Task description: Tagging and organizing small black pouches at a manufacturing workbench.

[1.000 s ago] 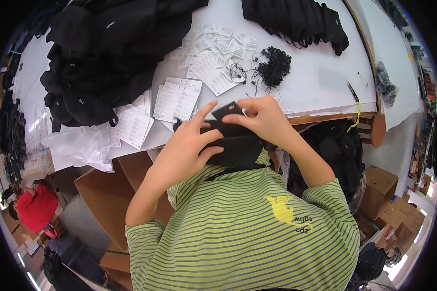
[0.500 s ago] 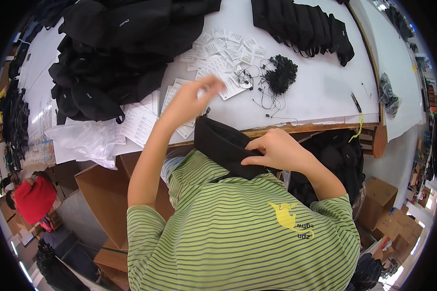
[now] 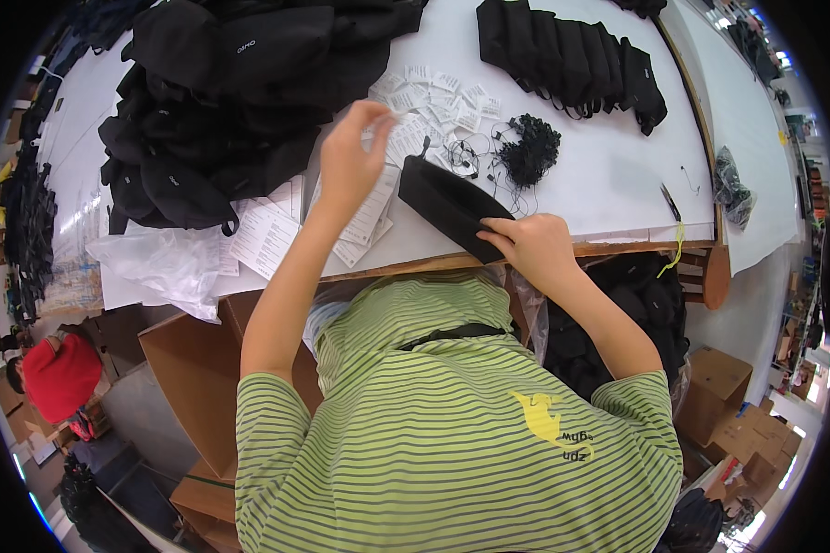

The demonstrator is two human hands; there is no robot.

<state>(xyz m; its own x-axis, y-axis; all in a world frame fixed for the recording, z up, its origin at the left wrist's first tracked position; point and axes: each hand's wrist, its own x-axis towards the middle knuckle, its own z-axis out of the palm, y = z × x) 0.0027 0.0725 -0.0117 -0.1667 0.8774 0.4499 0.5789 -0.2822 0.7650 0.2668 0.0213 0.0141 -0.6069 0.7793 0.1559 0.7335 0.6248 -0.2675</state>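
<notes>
My right hand (image 3: pixel 537 247) pinches the near right edge of a black fabric pouch (image 3: pixel 447 210). The pouch tilts over the table's front edge, its mouth partly open and a small black tab standing at its far left corner. My left hand (image 3: pixel 352 161) is raised left of the pouch, fingers bent and drawn together over a heap of small white printed labels (image 3: pixel 475 101). Whatever lies between those slightly blurred fingertips cannot be made out. Beyond the pouch is a bunch of thin black cords (image 3: pixel 528 152), some strands trailing loose.
Black bags (image 3: pixel 240 83) are piled at the left; a row of black pouches (image 3: pixel 563 55) lies far right. Printed sheets (image 3: pixel 263 235) and a clear plastic bag (image 3: pixel 161 263) sit at the front left. Snips (image 3: pixel 670 201) with yellow string lie right. Cardboard boxes (image 3: pixel 189 387) stand below.
My right hand has carried the pouch forward, away from my body and over the table edge. My left hand has shifted slightly left and farther away, with its fingers drawn in.
</notes>
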